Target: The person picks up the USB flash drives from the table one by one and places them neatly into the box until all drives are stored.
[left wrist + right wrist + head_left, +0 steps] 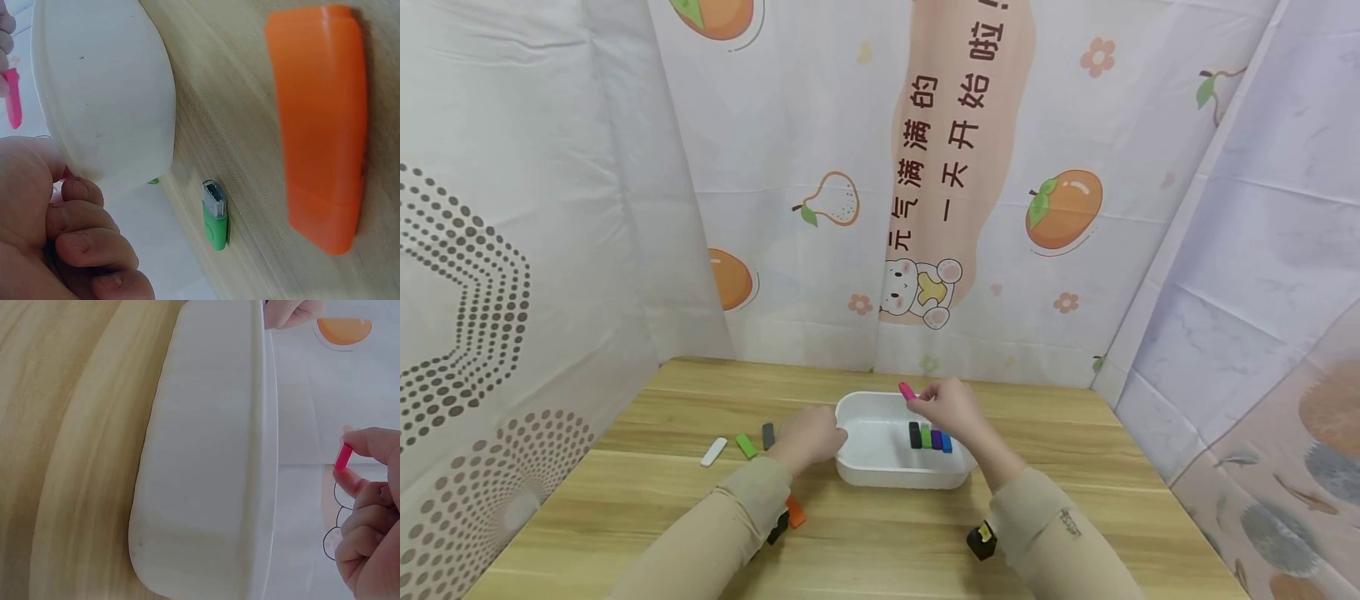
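A white plastic tray (pixel 895 478) stands on the table. My left hand (pixel 808 433) grips its left rim, thumb against curled fingers (pixel 84 215), with the tray wall (pixel 106 94) beyond. Over the tray's back right rim, my right hand (pixel 951 407) pinches a small pink stick (pixel 907 391) between thumb and finger; the right wrist view shows the pink stick (pixel 342 457) too. Inside the tray at the right, a black stick (pixel 915 435), a green stick (pixel 926 436), a purple stick (pixel 936 439) and a blue stick (pixel 947 442) lie side by side.
Left of the tray lie a white stick (pixel 714 452), a light green stick (pixel 747 446) and a grey stick (pixel 768 436). An orange stick (pixel 795 511) is beside my left sleeve. Near my right sleeve sits a black block (pixel 981 543) with a yellow patch. Printed curtains surround the table.
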{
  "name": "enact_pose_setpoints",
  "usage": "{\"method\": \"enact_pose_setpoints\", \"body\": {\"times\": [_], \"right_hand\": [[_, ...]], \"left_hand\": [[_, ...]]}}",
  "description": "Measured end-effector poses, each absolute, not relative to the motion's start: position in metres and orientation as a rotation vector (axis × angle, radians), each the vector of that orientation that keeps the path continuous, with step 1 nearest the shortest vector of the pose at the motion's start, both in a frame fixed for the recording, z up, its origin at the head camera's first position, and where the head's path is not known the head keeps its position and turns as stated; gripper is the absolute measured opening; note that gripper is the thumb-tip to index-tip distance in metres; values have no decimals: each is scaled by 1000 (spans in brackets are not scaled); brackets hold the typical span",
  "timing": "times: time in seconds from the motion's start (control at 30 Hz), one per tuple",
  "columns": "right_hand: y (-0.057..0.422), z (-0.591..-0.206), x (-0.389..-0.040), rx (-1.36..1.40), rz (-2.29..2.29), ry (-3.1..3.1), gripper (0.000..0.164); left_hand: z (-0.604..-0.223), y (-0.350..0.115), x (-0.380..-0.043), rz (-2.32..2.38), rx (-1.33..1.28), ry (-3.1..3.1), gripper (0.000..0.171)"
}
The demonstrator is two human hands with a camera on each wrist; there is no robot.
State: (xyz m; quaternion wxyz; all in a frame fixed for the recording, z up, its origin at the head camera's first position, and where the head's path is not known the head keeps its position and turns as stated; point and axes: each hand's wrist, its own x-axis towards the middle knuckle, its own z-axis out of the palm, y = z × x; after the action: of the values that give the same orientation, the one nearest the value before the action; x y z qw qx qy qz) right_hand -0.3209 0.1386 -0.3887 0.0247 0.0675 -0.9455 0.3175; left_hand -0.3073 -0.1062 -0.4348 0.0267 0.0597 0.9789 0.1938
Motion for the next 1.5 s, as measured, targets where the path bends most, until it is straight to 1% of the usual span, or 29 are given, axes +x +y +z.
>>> {"method": "enact_pose_setpoints", "body": {"times": [0.6,0.97,1.07,1.27,1.5], "right_hand": [[131,-405,-340,61,891,-3032,28],[127,-403,-347,52,851,-3085,37],[127,-402,-349,40,829,-3119,36],[125,-399,-352,47,726,-3184,28],[122,-398,-358,37,656,-3230,29]], "left_hand": [[-436,-107,-308,608,210,3035,17],[-434,-107,-307,580,212,3038,18],[-434,-106,-307,577,213,3039,18],[-435,-107,-308,597,202,3036,17],[-435,-108,-310,591,193,3031,17]]}}
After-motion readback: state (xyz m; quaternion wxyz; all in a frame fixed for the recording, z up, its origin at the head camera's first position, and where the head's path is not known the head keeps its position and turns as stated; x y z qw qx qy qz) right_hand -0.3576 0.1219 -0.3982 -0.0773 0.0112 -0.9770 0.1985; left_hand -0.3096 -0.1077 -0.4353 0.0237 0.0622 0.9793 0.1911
